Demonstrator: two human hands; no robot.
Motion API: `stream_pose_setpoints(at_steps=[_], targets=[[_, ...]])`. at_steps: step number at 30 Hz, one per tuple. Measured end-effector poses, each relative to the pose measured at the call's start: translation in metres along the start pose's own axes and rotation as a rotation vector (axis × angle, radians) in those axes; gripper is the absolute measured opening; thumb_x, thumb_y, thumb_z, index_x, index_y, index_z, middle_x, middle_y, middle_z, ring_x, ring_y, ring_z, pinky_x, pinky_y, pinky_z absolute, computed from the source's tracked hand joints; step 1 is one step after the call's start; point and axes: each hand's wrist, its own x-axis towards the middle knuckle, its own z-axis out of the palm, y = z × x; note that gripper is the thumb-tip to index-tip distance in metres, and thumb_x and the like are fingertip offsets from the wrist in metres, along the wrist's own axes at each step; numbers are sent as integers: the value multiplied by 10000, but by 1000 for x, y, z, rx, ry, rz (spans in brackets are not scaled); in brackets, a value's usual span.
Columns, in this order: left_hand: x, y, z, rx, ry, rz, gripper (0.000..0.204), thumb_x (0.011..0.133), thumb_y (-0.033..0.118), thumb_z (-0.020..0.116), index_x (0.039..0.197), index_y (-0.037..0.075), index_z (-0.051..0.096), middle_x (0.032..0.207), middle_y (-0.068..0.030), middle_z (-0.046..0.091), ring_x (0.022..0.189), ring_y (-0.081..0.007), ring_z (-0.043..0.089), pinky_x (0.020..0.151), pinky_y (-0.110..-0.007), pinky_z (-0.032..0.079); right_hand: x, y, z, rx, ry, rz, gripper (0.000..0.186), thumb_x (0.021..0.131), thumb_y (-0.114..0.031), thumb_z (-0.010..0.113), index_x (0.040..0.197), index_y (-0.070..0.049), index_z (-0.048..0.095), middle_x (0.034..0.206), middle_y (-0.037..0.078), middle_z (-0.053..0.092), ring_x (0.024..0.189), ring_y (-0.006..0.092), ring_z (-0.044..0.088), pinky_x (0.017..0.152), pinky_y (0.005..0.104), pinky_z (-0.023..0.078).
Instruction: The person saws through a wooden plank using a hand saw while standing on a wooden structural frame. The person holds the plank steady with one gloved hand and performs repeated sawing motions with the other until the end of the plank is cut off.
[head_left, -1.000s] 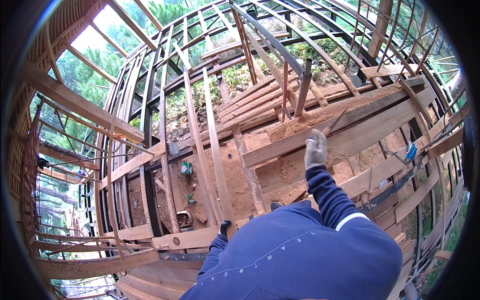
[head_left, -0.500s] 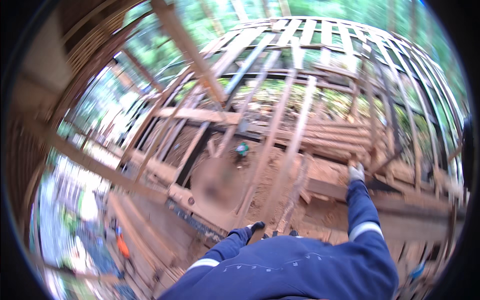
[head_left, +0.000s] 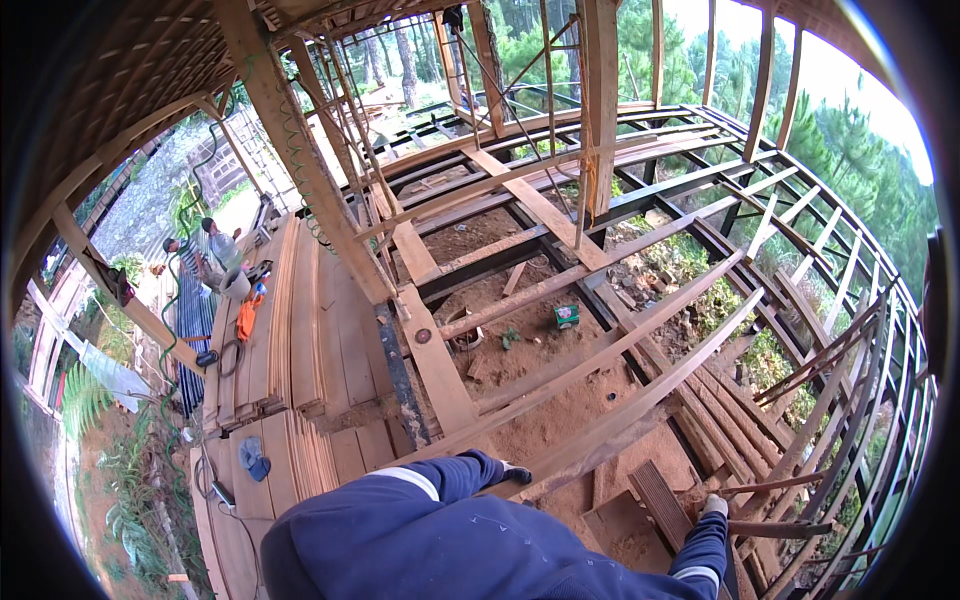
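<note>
My left hand (head_left: pixel 516 473), in a dark glove, is closed over the near end of a long wooden plank (head_left: pixel 640 400). The plank slants away to the right above the earth floor. Low on the right, my right hand (head_left: pixel 714 505), in a pale glove, is closed at a heap of wood offcuts. What its fingers grip there is hidden. Close by lie a grooved board (head_left: pixel 660 500) and a short wooden bar (head_left: pixel 782 528) that juts out to the right. A second plank (head_left: pixel 660 312) runs roughly parallel, just beyond the first.
Black metal framing (head_left: pixel 480 278) and loose timbers span the ground ahead. An upright post (head_left: pixel 598 110) and a slanted post (head_left: pixel 300 150) rise from it. Stacked boards (head_left: pixel 290 320), a blue cap (head_left: pixel 254 459) and an orange tool (head_left: pixel 247 315) are left. Two people (head_left: pixel 215 245) are farther off.
My view has swung and sharpened, bringing more of the left side into sight. My right hand now appears lower, beside the offcuts. My left hand stays at the plank's near end.
</note>
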Motion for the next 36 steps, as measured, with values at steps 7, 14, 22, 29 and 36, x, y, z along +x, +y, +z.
stream_pose_setpoints(at_steps=[7, 14, 22, 29, 36], targets=[[-4, 1, -2, -12, -15, 10, 393, 892, 315, 764, 1199, 86, 676, 1054, -129, 722, 958, -323, 698, 869, -519, 580, -10, -19, 10, 1082, 273, 287, 344, 909, -43, 627, 1248, -18, 686, 1026, 103, 724, 970, 226, 674, 872, 295, 524], [-31, -14, -27, -33, -16, -41, 419, 892, 317, 770, 1222, 80, 672, 1069, -134, 722, 972, -317, 696, 873, -515, 579, -98, -237, -76, 1435, 603, 100, 471, 897, -13, 664, 1363, 3, 599, 967, 6, 608, 856, 113, 575, 770, 254, 501], [-54, -14, -33, 86, 66, -84, 505, 884, 318, 791, 1290, 56, 646, 1101, -150, 723, 987, -294, 696, 886, -476, 574, -51, -384, -81, 1755, -221, 257, 744, 890, -441, 744, 1445, -4, 510, 1050, 150, 640, 863, 244, 610, 736, 395, 543], [-114, -61, -55, 603, 304, -54, 890, 794, 527, 872, 1450, 30, 533, 1343, -167, 684, 1202, -286, 669, 1031, -416, 521, 3, -441, -37, 2442, -232, 450, 344, 837, -441, 795, 1047, -180, 716, 1101, 59, 666, 953, 280, 615, 845, 488, 542], [-352, -237, -122, 838, 650, -305, 1050, 775, 717, 718, 1589, 139, 393, 1515, -248, 527, 1422, -392, 497, 1138, -455, 446, -70, -460, -42, 2497, -529, 599, 294, 831, -220, 747, 1091, -101, 679, 1026, 114, 680, 861, 356, 683, 865, 553, 596]])
